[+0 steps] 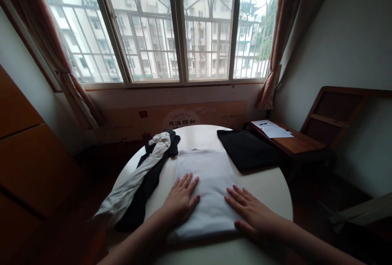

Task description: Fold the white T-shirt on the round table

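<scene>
A white folded garment (211, 171) lies flat in the middle of a round white table (196, 134). My left hand (183, 197) rests on its left side, palm down with the fingers stretched out. On the right side, my right hand (249, 210) lies flat too, fingers spread over the cloth near the edge. Small wrinkles show in the fabric between the hands. Neither hand grips anything. Whether the garment is a shirt or something else cannot be made out.
Left on the table lie a crumpled grey-white cloth (139, 179) and dark cloth (154, 175), hanging toward the edge. A folded black garment (249, 148) lies at the back right. Beyond stands a wooden chair (306, 142) with papers (271, 129) on it.
</scene>
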`<state>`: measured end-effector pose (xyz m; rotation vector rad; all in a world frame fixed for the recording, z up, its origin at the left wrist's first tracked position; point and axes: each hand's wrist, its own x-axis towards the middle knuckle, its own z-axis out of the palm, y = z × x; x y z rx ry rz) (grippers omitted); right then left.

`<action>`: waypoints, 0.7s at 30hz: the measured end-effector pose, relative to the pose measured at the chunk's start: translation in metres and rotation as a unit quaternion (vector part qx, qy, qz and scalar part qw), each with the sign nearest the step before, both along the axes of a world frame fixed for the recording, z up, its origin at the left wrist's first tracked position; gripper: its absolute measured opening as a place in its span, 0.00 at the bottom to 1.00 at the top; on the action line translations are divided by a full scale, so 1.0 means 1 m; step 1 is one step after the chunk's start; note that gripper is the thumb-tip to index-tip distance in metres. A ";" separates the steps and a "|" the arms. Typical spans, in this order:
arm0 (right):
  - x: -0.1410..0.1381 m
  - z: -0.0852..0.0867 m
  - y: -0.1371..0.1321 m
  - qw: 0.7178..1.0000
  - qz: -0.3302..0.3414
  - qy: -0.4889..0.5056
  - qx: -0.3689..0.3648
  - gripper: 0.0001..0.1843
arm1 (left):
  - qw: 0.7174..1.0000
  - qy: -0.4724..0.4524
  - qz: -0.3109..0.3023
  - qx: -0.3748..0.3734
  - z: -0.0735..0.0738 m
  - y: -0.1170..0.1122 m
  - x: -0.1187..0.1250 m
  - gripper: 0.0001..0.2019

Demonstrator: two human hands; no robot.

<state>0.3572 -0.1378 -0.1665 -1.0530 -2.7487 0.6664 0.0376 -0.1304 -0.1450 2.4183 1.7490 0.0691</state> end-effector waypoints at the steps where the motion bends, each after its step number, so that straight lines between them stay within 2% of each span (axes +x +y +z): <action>1: 0.007 0.001 -0.005 1.000 -0.005 -0.006 -0.006 0.42 | 1.000 0.006 0.004 -0.007 0.004 -0.004 -0.005 0.33; 5: 0.026 0.006 -0.023 1.000 -0.024 -0.005 -0.012 0.41 | 0.998 0.015 -0.004 -0.056 0.022 -0.027 -0.022 0.34; 9: 0.024 0.009 -0.035 0.996 -0.079 0.017 0.035 0.34 | 0.994 -0.041 -0.048 -0.085 0.034 -0.065 -0.032 0.39; 11: 0.017 0.011 -0.038 0.992 -0.114 0.022 0.057 0.34 | 0.994 -0.067 -0.059 -0.065 0.033 -0.083 -0.034 0.37; 14: 0.006 0.011 -0.042 0.985 -0.159 0.018 0.066 0.39 | 0.996 -0.068 -0.056 -0.007 0.025 -0.100 -0.034 0.29; 18: -0.002 0.007 -0.045 0.980 -0.183 0.022 0.070 0.36 | 0.992 -0.072 -0.078 0.066 0.012 -0.103 -0.040 0.29; 21: 0.000 0.004 -0.046 0.977 -0.191 0.054 0.074 0.35 | 0.985 -0.111 -0.089 0.099 0.008 -0.102 -0.046 0.26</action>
